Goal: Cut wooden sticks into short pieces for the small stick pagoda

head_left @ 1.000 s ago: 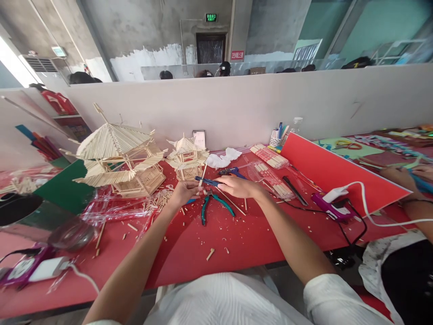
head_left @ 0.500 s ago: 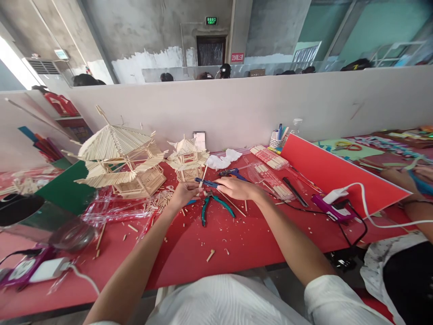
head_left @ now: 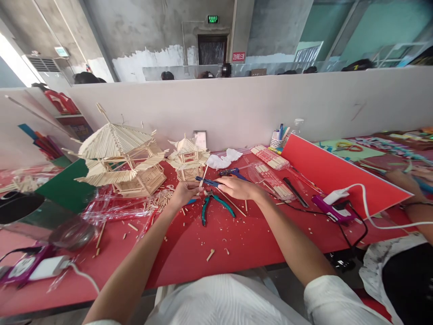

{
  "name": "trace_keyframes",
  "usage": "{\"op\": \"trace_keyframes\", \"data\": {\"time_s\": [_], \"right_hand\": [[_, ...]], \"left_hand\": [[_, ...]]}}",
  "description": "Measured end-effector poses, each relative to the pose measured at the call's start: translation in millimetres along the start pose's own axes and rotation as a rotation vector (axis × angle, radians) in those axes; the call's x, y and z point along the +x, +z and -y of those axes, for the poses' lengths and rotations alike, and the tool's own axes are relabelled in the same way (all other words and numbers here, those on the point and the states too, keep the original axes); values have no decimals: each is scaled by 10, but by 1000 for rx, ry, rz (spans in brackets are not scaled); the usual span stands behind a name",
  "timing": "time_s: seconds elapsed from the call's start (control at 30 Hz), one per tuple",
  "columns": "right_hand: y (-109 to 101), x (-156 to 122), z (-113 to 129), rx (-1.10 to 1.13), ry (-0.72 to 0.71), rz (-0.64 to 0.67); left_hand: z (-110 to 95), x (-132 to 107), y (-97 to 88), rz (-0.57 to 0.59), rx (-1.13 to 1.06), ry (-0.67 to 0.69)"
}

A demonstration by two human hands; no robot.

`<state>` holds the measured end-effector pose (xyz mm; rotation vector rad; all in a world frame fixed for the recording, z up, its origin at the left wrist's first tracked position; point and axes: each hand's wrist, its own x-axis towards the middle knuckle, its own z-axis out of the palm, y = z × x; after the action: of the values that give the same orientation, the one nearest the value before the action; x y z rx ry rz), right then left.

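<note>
My left hand is closed in a pinch on a thin wooden stick, held upright and slightly tilted. My right hand is closed around a slim dark-blue tool, whose exact kind I cannot make out. Its tip crosses the stick just above my left fingertips. Right below both hands lie teal-handled pliers, their handles spread. Behind the hands stands a small stick-built pavilion, with a larger stick-built pavilion to its left. Loose stick pieces are heaped beside my left hand.
A blue glue gun lies behind my right hand, beside white tissue. Stick bundles, a black pen-like item and a purple power strip are to the right. A leaning red board separates a neighbour's arm.
My hands, the stick and the blue tool hold almost the same position. The neighbour's arm at the far right has shifted slightly.
</note>
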<state>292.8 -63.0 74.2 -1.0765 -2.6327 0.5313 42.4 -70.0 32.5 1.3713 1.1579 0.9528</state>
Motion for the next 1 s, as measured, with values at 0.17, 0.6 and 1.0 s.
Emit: {"op": "trace_keyframes", "data": {"time_s": [0.17,0.6,1.0], "right_hand": [[17,7,-14,4,-6,3],[-2,8,33,30,1,18],[33,12,6,29,-29,-7]], "left_hand": [[30,27,-1,11,-12,1],[84,62,-21,-25,15,24],[64,47,-5,-14,-18,15]]}}
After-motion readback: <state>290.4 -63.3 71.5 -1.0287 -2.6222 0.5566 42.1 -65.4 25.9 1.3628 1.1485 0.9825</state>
